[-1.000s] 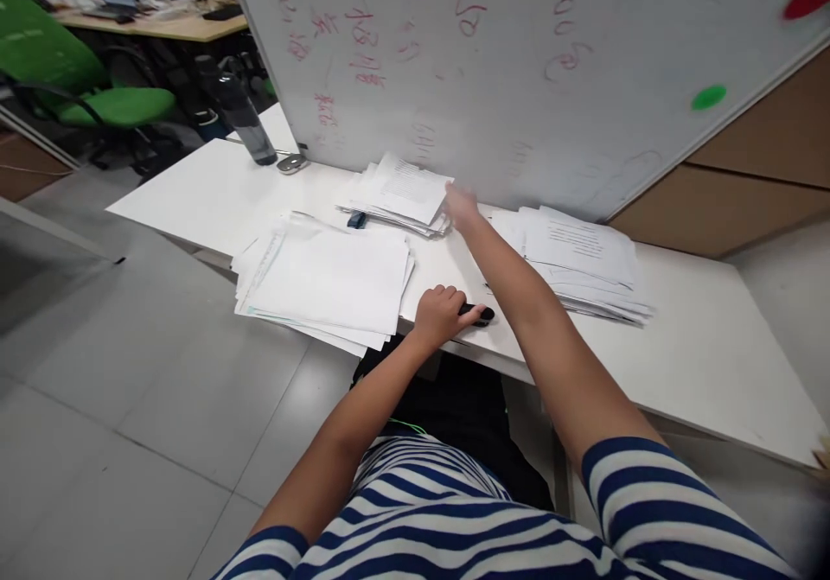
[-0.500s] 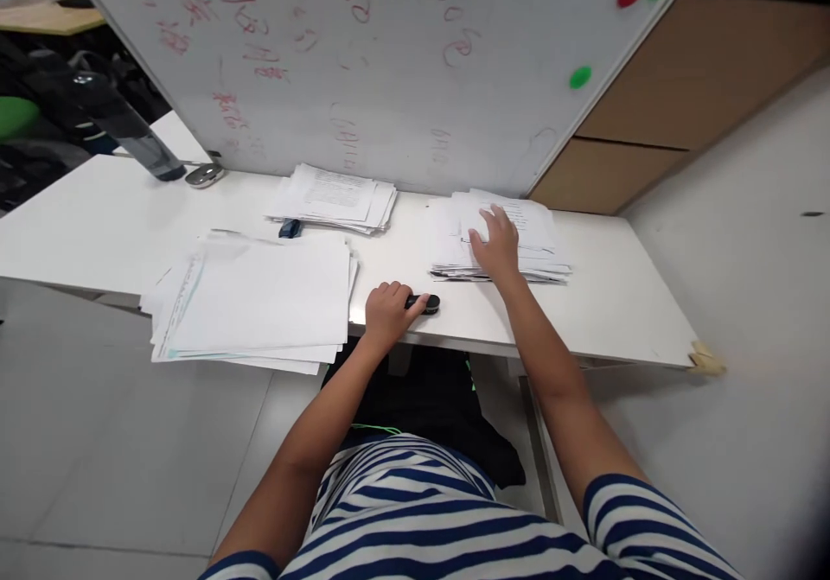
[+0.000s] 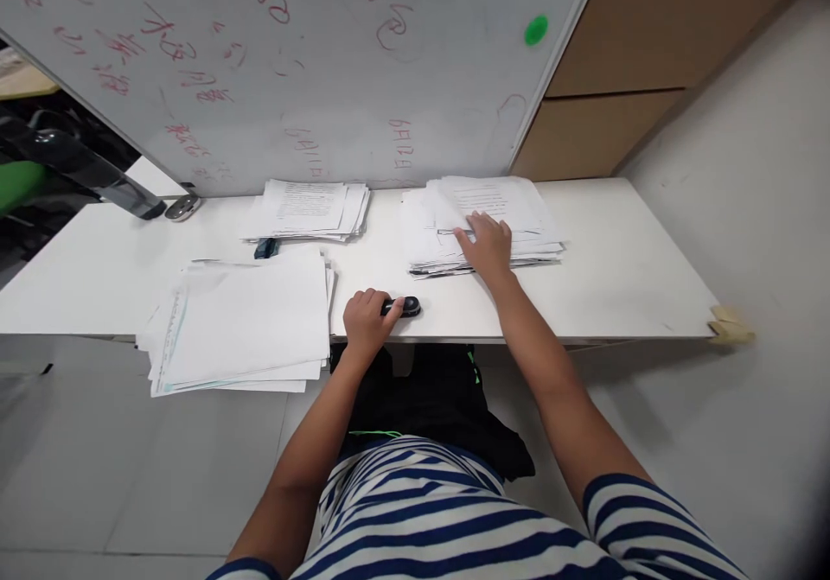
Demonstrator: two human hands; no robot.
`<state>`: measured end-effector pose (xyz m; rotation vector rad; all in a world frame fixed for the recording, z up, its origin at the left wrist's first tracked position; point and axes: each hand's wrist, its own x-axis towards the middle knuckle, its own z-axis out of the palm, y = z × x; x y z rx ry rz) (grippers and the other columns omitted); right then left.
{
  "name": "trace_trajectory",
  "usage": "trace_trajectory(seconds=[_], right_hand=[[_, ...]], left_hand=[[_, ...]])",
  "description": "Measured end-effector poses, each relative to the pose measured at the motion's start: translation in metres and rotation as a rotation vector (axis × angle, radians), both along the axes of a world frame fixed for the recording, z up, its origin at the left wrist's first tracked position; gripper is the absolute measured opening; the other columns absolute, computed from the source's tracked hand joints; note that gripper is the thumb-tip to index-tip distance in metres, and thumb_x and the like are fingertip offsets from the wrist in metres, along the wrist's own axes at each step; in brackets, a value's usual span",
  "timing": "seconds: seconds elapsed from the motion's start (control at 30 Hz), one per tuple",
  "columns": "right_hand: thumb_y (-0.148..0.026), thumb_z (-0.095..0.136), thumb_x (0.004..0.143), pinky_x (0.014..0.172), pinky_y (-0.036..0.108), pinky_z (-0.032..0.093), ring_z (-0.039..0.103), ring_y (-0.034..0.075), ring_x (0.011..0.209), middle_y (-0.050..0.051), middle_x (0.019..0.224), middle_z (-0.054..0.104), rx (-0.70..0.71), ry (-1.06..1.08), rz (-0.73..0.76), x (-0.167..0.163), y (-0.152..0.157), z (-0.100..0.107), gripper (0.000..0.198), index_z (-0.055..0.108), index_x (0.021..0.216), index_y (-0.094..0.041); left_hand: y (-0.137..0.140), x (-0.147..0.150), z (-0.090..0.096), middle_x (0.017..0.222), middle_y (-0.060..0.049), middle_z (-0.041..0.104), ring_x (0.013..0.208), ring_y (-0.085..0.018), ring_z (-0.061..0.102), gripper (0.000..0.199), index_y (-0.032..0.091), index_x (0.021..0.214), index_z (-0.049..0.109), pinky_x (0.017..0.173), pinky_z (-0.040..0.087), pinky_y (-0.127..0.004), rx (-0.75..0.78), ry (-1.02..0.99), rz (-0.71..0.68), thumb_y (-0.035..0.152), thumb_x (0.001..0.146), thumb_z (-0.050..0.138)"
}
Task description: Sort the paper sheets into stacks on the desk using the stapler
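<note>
My left hand is closed around a black stapler lying near the table's front edge; the stapler's rounded end sticks out past my thumb. My right hand is at the front of the right-hand paper stack. Its fingertips and thumb are at the corner of a top sheet of paper, which curls up and shows a blank side. Printed lines show on the page beneath. Just how the fingers pinch the sheet is partly hidden.
A large pile of papers overhangs the front edge at left. Behind it are a smaller printed stack and a dark blue object. A mouse and a bottle are at far left. A whiteboard stands along the back.
My right hand has drawn back toward the stack's front edge, and a top sheet now curls up at its fingers. My left hand stays on the stapler. The camera view has shifted.
</note>
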<state>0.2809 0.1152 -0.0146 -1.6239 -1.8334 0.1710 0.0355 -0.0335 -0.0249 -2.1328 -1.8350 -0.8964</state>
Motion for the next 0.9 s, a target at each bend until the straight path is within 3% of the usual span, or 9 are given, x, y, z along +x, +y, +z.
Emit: trace_trajectory(seconds=[0.43, 0.73, 0.83, 0.9], right_hand=[[-0.036, 0.038, 0.097, 0.116, 0.051, 0.025, 0.051, 0.026, 0.131, 0.013, 0.132, 0.064, 0.03, 0.055, -0.066, -0.001, -0.002, 0.002, 0.041, 0.061, 0.125, -0.017], [-0.026, 0.031, 0.095, 0.098, 0.052, 0.045, 0.062, 0.032, 0.111, 0.016, 0.13, 0.063, -0.057, 0.149, -0.184, 0.018, 0.008, 0.011, 0.058, 0.031, 0.152, -0.014], [-0.025, 0.032, 0.095, 0.1, 0.05, 0.044, 0.061, 0.029, 0.114, 0.013, 0.134, 0.062, -0.022, 0.137, -0.143, 0.021, 0.008, 0.008, 0.061, 0.022, 0.155, -0.018], [-0.025, 0.035, 0.094, 0.105, 0.049, 0.04, 0.057, 0.028, 0.121, 0.013, 0.136, 0.06, -0.015, 0.073, -0.115, 0.021, 0.008, 0.006, 0.06, 0.026, 0.153, -0.018]], left_hand=[[0.001, -0.001, -0.004, 0.071, -0.004, 0.063, 0.073, -0.02, 0.054, 0.027, 0.023, 0.077, 0.062, 0.068, 0.036, -0.034, -0.013, -0.014, -0.003, 0.044, 0.092, 0.054], [0.002, -0.001, -0.003, 0.071, -0.004, 0.063, 0.072, -0.02, 0.053, 0.029, 0.023, 0.076, 0.062, 0.068, 0.035, -0.034, -0.021, -0.021, -0.011, 0.044, 0.092, 0.053], [0.002, 0.0, -0.002, 0.071, -0.004, 0.063, 0.072, -0.019, 0.053, 0.029, 0.022, 0.075, 0.062, 0.068, 0.034, -0.034, -0.007, -0.015, -0.012, 0.044, 0.092, 0.053], [0.002, 0.0, -0.002, 0.07, -0.004, 0.062, 0.071, -0.019, 0.053, 0.029, 0.022, 0.076, 0.062, 0.067, 0.034, -0.033, 0.001, -0.018, -0.019, 0.044, 0.092, 0.054]])
